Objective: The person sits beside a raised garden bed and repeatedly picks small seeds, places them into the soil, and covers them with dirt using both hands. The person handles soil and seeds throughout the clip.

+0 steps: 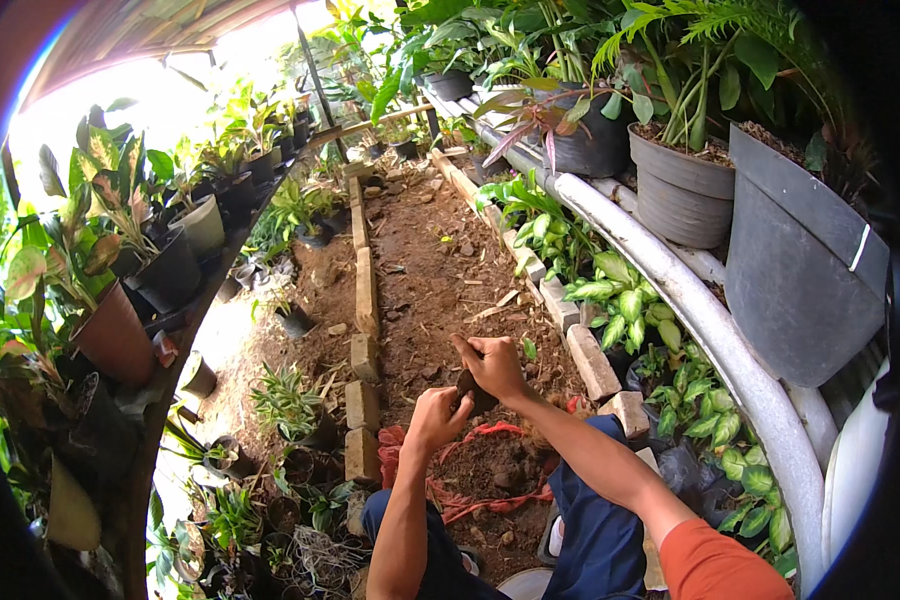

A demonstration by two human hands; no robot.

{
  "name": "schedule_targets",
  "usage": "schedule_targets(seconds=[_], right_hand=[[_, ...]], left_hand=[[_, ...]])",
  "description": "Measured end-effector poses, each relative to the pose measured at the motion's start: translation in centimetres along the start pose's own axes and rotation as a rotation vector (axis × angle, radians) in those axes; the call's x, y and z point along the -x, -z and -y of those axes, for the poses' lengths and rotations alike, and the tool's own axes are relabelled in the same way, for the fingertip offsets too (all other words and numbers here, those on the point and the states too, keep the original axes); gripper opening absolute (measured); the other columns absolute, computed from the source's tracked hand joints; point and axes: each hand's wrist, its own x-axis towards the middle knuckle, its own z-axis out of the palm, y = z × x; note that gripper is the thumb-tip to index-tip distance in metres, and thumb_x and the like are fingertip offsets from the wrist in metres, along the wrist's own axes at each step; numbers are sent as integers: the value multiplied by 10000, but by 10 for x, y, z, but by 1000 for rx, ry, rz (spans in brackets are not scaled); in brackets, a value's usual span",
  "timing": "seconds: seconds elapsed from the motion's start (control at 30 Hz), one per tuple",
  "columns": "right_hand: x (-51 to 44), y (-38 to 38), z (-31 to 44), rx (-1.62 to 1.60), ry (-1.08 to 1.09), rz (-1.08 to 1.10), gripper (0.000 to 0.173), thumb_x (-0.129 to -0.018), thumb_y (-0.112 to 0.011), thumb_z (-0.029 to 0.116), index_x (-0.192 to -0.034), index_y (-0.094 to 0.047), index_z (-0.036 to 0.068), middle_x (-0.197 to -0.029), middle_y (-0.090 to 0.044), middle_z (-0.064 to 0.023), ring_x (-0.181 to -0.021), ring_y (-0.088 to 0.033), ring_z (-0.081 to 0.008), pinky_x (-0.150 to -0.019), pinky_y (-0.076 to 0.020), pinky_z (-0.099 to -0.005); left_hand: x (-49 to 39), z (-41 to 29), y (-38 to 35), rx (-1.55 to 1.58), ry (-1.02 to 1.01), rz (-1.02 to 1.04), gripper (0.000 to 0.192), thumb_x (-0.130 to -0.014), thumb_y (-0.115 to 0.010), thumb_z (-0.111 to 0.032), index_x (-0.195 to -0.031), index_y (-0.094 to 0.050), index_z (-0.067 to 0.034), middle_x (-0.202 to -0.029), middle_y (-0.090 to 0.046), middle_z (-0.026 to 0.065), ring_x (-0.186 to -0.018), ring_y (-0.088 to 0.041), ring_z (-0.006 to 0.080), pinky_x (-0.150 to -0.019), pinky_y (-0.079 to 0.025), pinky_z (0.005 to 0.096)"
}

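Observation:
My left hand [436, 417] and my right hand [495, 367] are close together in front of me. Between them they grip a small dark bag-like thing [481, 399], which looks like a plastic planting bag. My fingers hide much of it, so its opening and contents cannot be made out. Just below my hands, between my knees, lies an open red mesh sack [450, 514]. Loose dark soil [487, 469] fills the middle of the sack. My right forearm passes over the sack's right side.
A dirt path [427, 277] runs ahead between rows of bricks [365, 356]. Potted plants [292, 409] crowd the ground at left, and more line a raised shelf [195, 330]. At right, a white pipe [690, 322] borders large pots [682, 187] above leafy plants [630, 300].

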Motion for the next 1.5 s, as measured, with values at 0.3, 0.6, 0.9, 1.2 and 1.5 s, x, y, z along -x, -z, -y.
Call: schedule_targets(seconds=[0.3, 0.6, 0.9, 1.2, 1.5], right_hand=[[-4, 3, 0, -136, -246, -23, 565, -947, -599, 373, -531, -507, 3, -441, -394, -40, -417, -351, -89, -414, -266, -324], [0, 5, 1, -35, 127, 113, 522, -969, -554, 355, -601, -581, -14, -545, -542, -157, -445, -547, -252, -459, -410, -371], [-6, 5, 11, -104, -236, -83, 548, -944, -602, 327, -494, -520, 25, -396, -373, -56, -353, -326, -128, -379, -253, -358], [-7, 6, -5, -282, -182, -1, 566, -986, -471, 479, -732, -645, 4, -637, -615, -96, -579, -590, -179, -558, -441, -311], [-6, 23, -7, -357, 65, 469, 374, -932, -549, 322, -829, -610, -33, -667, -602, -96, -614, -531, -123, -583, -453, -338]], left_hand=[[-6, -16, -2, 31, 34, -77, 234, -908, -582, -204, -942, -596, 26, -671, -564, 246, -611, -556, 414, -566, -421, 453], [-2, 3, 0, 67, 22, 9, 228, -902, -559, -169, -1011, -612, 23, -715, -598, 243, -623, -574, 366, -596, -451, 424], [-1, -9, 6, 58, 91, -4, 291, -880, -618, -240, -822, -583, 43, -610, -548, 200, -527, -517, 343, -527, -411, 408], [2, 1, 3, 122, 186, -74, 356, -926, -542, -202, -704, -457, 63, -532, -395, 148, -472, -399, 201, -476, -338, 386], [1, -1, 4, 267, 254, -103, 303, -896, -541, -161, -705, -462, 60, -536, -394, 52, -516, -377, 104, -476, -328, 327]])
